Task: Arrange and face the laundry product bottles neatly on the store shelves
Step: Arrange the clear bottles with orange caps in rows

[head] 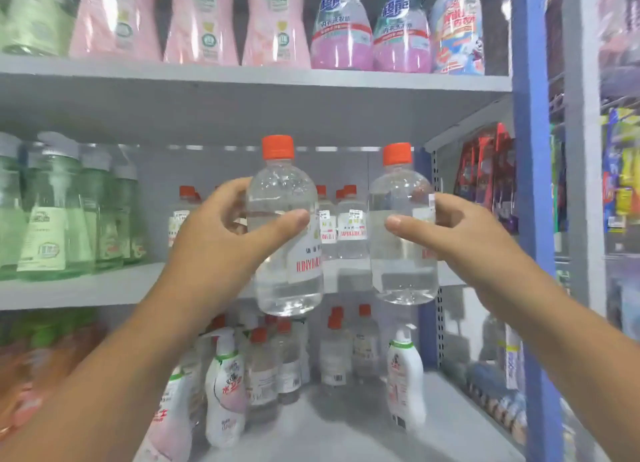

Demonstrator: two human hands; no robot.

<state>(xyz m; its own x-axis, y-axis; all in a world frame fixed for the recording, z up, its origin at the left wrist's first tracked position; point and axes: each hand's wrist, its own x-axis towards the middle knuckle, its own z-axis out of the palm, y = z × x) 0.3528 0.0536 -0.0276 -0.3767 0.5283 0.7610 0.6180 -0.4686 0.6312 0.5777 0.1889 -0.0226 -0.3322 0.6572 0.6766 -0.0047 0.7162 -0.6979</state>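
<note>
My left hand (221,239) grips a clear bottle with an orange cap (284,260), held upright in front of the middle shelf (86,288). My right hand (460,233) grips a second clear orange-capped bottle (401,246) beside it, its label turned away to the right. Both bottles hang in the air just ahead of the shelf edge. Several matching clear bottles (349,222) stand at the back of the middle shelf, between my hands.
Green bottles (59,212) fill the middle shelf's left side. Pink bottles (201,21) and purple-liquid bottles (341,31) line the top shelf. The lower shelf holds white pump bottles (405,382) and more clear bottles. A blue upright post (530,184) stands at the right.
</note>
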